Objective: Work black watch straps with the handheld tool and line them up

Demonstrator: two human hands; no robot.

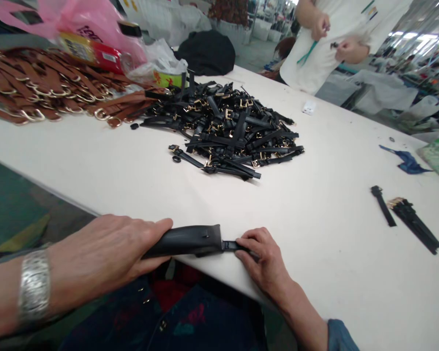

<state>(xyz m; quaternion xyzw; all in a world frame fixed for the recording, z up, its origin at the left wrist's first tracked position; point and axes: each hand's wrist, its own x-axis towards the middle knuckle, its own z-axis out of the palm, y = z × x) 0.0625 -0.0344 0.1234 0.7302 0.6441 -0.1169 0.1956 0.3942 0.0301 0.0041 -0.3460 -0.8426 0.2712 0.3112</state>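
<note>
At the near edge of the white table [314, 234] my left hand [106, 253] is wrapped round a black leather piece [190, 240], thumb on top. A narrow black strap [231, 245] sticks out of its right end. My right hand [265, 258] lies with curled fingers pinching that strap against the table. A silver cuff sits on my left wrist.
A heap of black buckled straps [227, 129] lies mid-table, brown straps with rings [51, 87] at the far left. A few black straps [406, 214] lie to the right. Pink bags and a bottle stand behind. Another person in white [332, 39] stands at the far side.
</note>
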